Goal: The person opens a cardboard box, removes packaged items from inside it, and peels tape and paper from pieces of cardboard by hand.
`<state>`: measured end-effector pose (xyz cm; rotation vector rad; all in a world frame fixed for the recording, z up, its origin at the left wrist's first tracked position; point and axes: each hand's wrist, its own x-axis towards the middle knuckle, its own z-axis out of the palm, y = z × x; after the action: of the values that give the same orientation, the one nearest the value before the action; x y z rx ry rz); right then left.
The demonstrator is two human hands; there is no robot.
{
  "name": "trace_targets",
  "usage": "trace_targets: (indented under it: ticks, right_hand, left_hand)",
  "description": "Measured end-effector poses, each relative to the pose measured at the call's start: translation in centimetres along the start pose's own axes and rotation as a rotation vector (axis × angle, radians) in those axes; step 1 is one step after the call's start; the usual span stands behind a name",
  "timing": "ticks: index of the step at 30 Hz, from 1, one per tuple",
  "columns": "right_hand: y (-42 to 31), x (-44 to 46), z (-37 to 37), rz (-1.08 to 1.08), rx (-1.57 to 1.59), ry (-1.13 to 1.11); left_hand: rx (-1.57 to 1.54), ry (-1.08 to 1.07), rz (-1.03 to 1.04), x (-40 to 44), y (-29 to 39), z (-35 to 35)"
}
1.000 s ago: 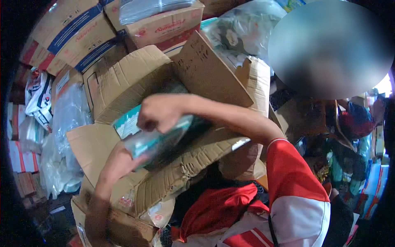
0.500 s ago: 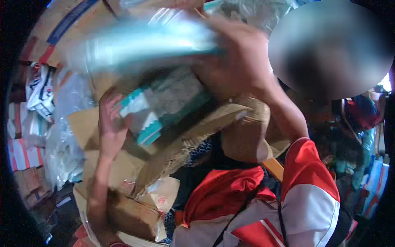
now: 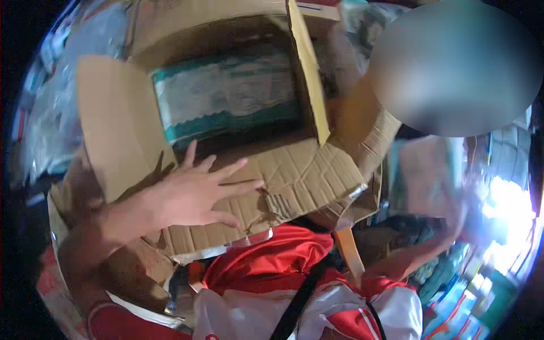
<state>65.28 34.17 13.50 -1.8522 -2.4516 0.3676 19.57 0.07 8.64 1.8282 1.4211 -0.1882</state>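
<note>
My left hand [image 3: 190, 195] lies with fingers spread on the front flap [image 3: 294, 173] of an open cardboard box and holds nothing. Inside the box sits a clear plastic-wrapped package [image 3: 226, 93] with teal scalloped edges, lying flat. My right hand [image 3: 462, 201] is stretched far out to the right, smeared by motion. At its fingers is a blurred pinkish and white package [image 3: 428, 178] with teal edges; whether the hand grips it cannot be made out.
Side flaps stand up at the box's left [image 3: 116, 127] and right [image 3: 309, 73]. Clear plastic wrapping [image 3: 54, 130] lies to the left. Bright light [image 3: 507, 221] glares at the right, above several stacked packages [image 3: 464, 306]. A blurred oval covers the upper right.
My right hand has left the space over the box, where it had a blurred teal package, and swung right. My left hand has moved from the package inside the box onto the front flap.
</note>
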Motion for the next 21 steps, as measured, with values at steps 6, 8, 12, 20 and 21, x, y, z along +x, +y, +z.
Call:
trace_targets:
  ticks: [6,8,12,20,21]
  right_hand:
    - [6.8,2.4,12.6,-0.035,-0.304,-0.403]
    - [8.9,4.0,15.8,-0.151,-0.458,-0.502]
    - [12.5,8.1,19.2,-0.667,-1.028,-0.634]
    - [-29.6,5.2,1.0,-0.704,0.283,0.125]
    - [-31.8,6.3,3.3,-0.914,0.283,0.055]
  left_hand:
    - [-0.103,-0.045,-0.020,-0.1,-1.1,-0.4]
    - [-0.079,-0.002,-0.102,-0.6,-1.4,0.1]
    - [-0.162,-0.116,-0.124,-0.3,-1.7,0.0]
    - [-0.222,-0.155,-0.157,-0.3,-2.0,-1.3]
    - [-0.249,-0.180,-0.174,-0.4,-2.2,-1.8]
